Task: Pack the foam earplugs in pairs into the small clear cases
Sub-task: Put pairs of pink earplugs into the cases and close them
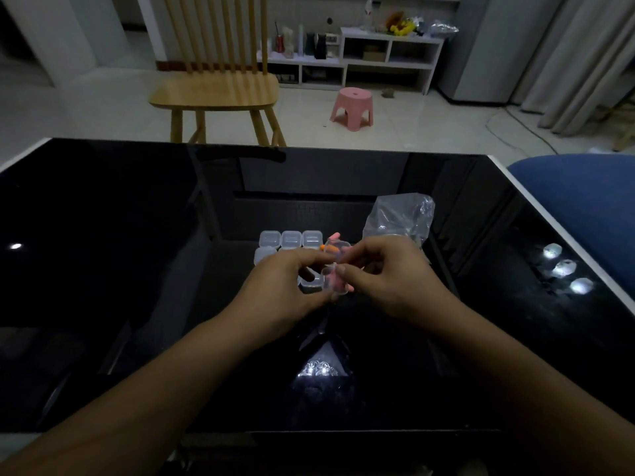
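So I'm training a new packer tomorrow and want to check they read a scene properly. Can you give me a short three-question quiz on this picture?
1. True or false: the open clear case between the hands is lying flat on the black table.
2. Multiple choice: the crumpled plastic bag lies (A) left of the closed cases, (B) right of them, (C) on the wooden chair.
3. Fill in: the earplugs seen through the held case are ____ in colour.

Key
1. False: the left hand and right hand hold it up above the table.
2. B
3. Pink
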